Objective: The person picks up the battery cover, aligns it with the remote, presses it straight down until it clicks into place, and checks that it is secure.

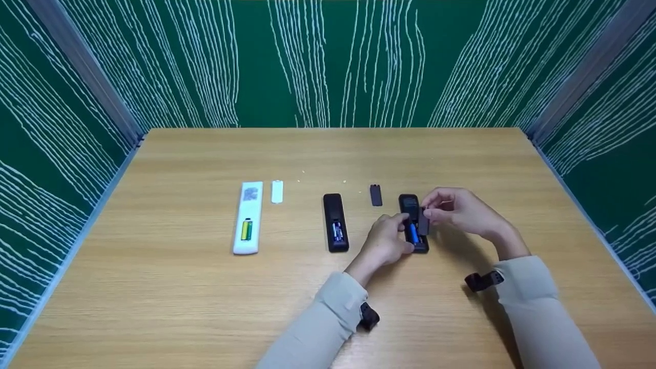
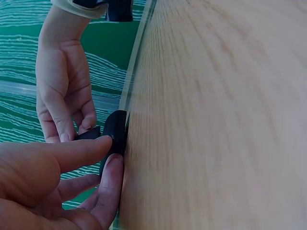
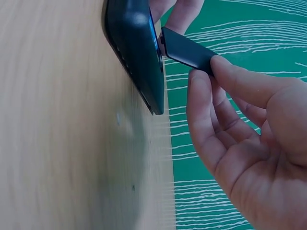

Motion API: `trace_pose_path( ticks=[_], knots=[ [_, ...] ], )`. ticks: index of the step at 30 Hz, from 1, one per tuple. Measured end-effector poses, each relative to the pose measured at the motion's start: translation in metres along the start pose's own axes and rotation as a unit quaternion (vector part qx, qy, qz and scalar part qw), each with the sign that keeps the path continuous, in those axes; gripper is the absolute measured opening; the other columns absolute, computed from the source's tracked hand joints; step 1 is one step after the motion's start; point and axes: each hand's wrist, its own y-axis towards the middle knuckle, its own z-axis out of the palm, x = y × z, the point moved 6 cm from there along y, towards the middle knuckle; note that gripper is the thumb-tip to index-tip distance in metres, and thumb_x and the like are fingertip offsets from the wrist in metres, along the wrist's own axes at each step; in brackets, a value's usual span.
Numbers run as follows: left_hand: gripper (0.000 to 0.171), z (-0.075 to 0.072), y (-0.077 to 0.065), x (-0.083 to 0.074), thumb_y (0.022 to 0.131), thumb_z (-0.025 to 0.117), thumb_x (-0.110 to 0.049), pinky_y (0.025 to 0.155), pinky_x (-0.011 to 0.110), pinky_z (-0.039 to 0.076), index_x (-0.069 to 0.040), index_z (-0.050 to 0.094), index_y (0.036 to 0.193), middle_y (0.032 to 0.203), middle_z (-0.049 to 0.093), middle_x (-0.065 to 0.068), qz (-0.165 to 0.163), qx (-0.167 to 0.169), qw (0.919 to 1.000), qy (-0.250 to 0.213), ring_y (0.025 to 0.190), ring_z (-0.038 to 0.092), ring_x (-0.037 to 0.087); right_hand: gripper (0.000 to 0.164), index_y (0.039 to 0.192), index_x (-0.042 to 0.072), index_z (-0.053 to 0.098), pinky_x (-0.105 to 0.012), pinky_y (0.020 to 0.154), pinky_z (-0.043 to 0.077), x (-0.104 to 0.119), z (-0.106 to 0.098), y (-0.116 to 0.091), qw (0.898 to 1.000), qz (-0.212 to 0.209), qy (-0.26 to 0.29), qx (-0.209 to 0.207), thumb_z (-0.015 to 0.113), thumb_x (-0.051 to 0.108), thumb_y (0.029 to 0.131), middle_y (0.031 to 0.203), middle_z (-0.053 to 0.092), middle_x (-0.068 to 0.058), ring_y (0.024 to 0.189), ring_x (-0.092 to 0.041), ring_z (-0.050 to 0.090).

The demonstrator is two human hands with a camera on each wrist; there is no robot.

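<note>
My left hand [image 1: 385, 240] grips the rightmost black remote control [image 1: 409, 202], which lies face down on the table with its battery bay uncovered. A blue battery [image 1: 413, 233] shows in that bay. Between thumb and fingertips, my right hand [image 1: 464, 212] pinches a dark battery cover [image 1: 424, 221]. In the right wrist view the cover [image 3: 188, 49] is tilted, one end close to the bay of the remote [image 3: 136, 48]; whether they touch is hard to tell. The left wrist view has the left fingers [image 2: 81, 155] against the remote's side [image 2: 115, 124].
Left of the hands lies another black remote [image 1: 334, 205] with batteries showing; a loose dark cover [image 1: 376, 195] is up and right of it. Farther left are a white remote [image 1: 248, 210] with green-yellow batteries and a white cover [image 1: 277, 191]. Green walls edge the wooden table [image 1: 179, 307].
</note>
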Motion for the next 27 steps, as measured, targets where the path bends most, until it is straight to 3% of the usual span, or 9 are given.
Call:
trace_pose_path(
  ticks=[13,27],
  knots=[
    [0.075,0.0,-0.001,-0.001,0.081,0.088,-0.002,0.103,0.023,0.048,-0.006,0.06,0.15,0.118,0.066,0.007,0.021,-0.002,0.9998,0.006,0.105,0.061,0.015,0.016,0.117,0.007,0.073,-0.027,0.087,0.057,0.004,0.007,-0.002,1.0,-0.007,0.004,0.017,0.071,0.014,0.103,0.109,0.069,-0.015,0.098,-0.03,0.065],
    [0.075,0.0,-0.001,-0.001,0.082,0.087,-0.003,0.107,0.025,0.048,-0.007,0.059,0.152,0.12,0.065,0.007,0.012,-0.002,0.9999,0.006,0.109,0.061,0.017,0.016,0.116,0.006,0.073,-0.028,0.083,0.057,0.003,0.011,0.0,0.999,-0.012,0.003,0.033,0.071,0.012,0.102,0.107,0.07,-0.015,0.096,-0.029,0.066]
  ],
)
